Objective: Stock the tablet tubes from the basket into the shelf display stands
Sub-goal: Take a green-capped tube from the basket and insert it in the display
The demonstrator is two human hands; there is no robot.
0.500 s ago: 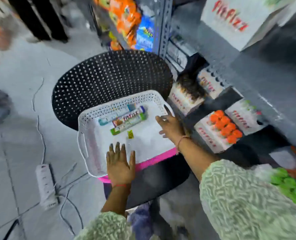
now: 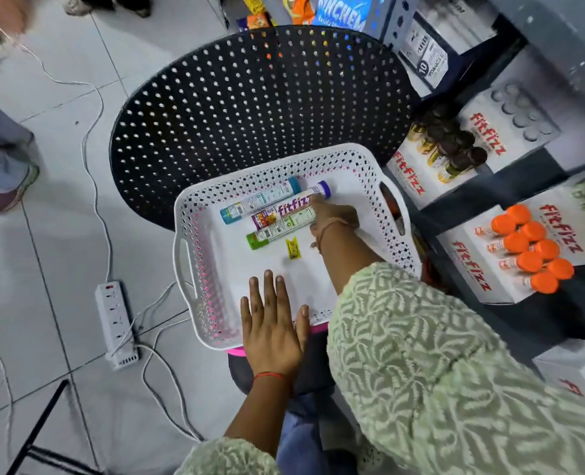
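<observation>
A white perforated basket point(image 2: 185, 255) rests on a black chair. Three tablet tubes lie side by side in it: a teal-capped one point(image 2: 260, 200), a purple-capped "fitfizz" one point(image 2: 284, 212) and a green-capped one point(image 2: 270, 234). My right hand point(image 2: 335, 217) is inside the basket, with fingers and thumb curled around the right ends of the purple and green tubes, which still lie on the basket floor. My left hand point(image 2: 274, 327) lies flat with fingers spread on the basket's near rim. On the shelf at the right stand "fitfizz" display stands: one with orange-capped tubes point(image 2: 531, 248), one with dark-capped tubes point(image 2: 452, 145), one with empty holes point(image 2: 520, 114).
A small yellow sachet point(image 2: 293, 248) lies in the basket beside the tubes. The black perforated chair back point(image 2: 250, 97) rises behind the basket. A white power strip point(image 2: 116, 323) and cables lie on the tiled floor to the left. Another person's legs point(image 2: 3, 159) stand at the far left.
My right hand has moved from the basket's right rim into the basket and onto the tube ends. The view has tilted further down. My left hand stays on the near rim.
</observation>
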